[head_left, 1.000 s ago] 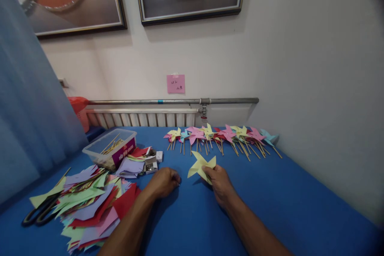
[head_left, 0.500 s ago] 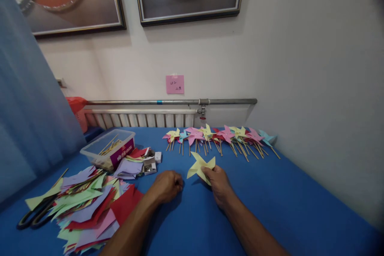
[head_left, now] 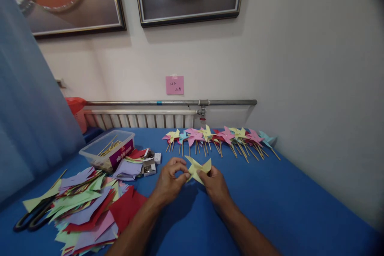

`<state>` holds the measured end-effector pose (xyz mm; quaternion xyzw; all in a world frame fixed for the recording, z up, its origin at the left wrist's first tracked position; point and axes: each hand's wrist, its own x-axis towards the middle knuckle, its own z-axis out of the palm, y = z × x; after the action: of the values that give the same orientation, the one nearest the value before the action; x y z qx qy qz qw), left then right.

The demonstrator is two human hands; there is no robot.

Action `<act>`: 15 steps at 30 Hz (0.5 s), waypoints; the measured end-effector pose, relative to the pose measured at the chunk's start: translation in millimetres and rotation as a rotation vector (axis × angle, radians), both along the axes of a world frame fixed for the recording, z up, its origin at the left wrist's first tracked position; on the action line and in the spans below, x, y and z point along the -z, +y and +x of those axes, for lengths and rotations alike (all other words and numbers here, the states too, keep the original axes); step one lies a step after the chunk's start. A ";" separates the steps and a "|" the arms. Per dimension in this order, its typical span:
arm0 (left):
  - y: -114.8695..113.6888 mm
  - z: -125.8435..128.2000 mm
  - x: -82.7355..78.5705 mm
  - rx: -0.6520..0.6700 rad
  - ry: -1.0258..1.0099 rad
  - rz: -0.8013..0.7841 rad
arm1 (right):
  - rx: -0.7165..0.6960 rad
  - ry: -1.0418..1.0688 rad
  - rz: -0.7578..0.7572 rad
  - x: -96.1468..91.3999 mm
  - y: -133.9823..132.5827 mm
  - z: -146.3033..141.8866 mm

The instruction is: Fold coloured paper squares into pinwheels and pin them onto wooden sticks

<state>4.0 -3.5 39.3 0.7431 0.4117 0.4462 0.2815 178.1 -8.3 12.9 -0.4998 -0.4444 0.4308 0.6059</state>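
A pale yellow paper pinwheel (head_left: 198,168), with no stick visible on it, is held above the blue table. My right hand (head_left: 214,184) pinches it at its right side, the thumb lying over its middle. My left hand (head_left: 172,180) is closed in a pinch at the pinwheel's left edge. Whatever lies between those left fingertips is too small to make out. Close by on the left stands a small open box (head_left: 149,167) with shiny bits in it, probably pins.
Finished pinwheels on sticks (head_left: 222,136) lie in a row at the back. Left are a clear plastic tub (head_left: 105,144) of sticks, a heap of coloured paper (head_left: 90,208) and black-handled scissors (head_left: 36,216). A blue curtain (head_left: 33,88) hangs at far left.
My left hand has risen from the table and moved right to the pinwheel's left edge. My right hand has shifted slightly left and tilted the pinwheel.
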 end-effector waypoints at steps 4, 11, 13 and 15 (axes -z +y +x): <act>0.4 7.0 9.8 -0.018 -0.001 0.008 | -0.010 -0.038 0.013 2.0 -2.3 -7.9; -2.1 12.9 8.2 -0.009 0.016 -0.021 | -0.059 -0.001 0.045 6.4 -1.5 -12.3; -1.2 13.5 8.2 -0.008 0.007 -0.058 | -0.065 0.015 0.041 6.6 -1.4 -12.9; 0.2 13.4 9.1 -0.010 0.007 -0.081 | -0.075 0.036 0.036 6.7 -1.6 -13.4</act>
<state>17.4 -3.2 30.2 0.7305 0.4340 0.4281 0.3077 164.8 -10.0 6.1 -0.4640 -0.4596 0.4541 0.6060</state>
